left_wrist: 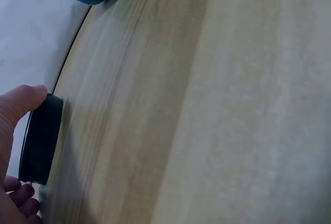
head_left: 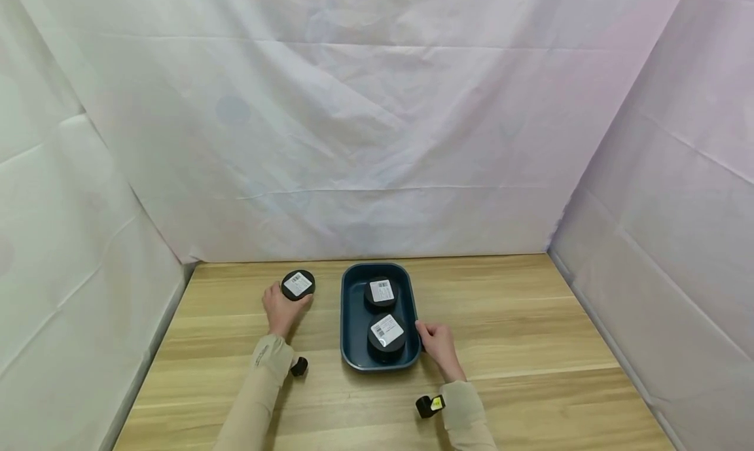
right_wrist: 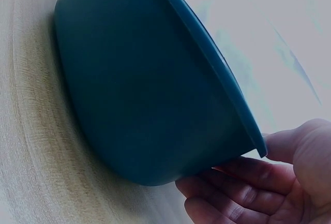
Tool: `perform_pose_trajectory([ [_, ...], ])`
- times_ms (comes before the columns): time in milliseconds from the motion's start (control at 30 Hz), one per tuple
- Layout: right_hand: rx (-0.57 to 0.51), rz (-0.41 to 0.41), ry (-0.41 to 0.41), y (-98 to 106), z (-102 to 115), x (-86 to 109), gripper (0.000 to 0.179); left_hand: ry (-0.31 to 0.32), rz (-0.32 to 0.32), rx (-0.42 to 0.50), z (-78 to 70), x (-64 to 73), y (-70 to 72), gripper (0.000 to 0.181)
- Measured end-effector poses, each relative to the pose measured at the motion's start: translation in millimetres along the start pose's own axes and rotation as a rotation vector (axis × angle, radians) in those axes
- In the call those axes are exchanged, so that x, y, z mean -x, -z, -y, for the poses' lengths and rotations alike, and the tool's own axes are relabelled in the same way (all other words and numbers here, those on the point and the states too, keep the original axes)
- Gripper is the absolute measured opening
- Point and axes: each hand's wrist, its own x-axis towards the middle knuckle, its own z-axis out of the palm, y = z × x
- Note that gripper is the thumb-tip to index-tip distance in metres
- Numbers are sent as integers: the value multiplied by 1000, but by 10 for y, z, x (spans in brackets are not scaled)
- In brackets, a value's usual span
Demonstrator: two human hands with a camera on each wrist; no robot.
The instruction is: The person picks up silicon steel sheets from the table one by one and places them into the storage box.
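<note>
My left hand (head_left: 283, 309) holds a round black container (head_left: 298, 283) with a white barcode label on top, left of the blue tray (head_left: 346, 320). In the left wrist view, its thumb and fingers span opposite sides of the short black cylinder (left_wrist: 40, 140), close over the wood. Two more black containers with labels lie inside the tray, one at the back (head_left: 381, 292) and one at the front (head_left: 385, 338). At the tray's right side, my right hand (head_left: 438, 346) pinches the rim, thumb at the lip and fingers under it against the wall (right_wrist: 155, 89).
The wooden table (head_left: 530, 333) extends to both sides of the tray. White cloth hangs behind it (head_left: 377, 143) and along the left and right sides. A small black camera is worn at each wrist, low over the table.
</note>
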Motion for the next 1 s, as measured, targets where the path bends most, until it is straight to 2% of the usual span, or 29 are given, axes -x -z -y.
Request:
perform_pose_trajectory([
  [200,-21,15,-22,-6,-15,8,39,17,46,-60,15,-30,-8,87],
  [600,-21,16,-59,-20,-7,5,41,-3,38,-168,34,-104,-33,89],
  [767,-1,12,-59,-21,1,4,43,5,33,-153,15,-103,-11,88],
  [1000,6,14,-65,-11,-3,8,42,-12,37,-68,27,-76,3,87],
])
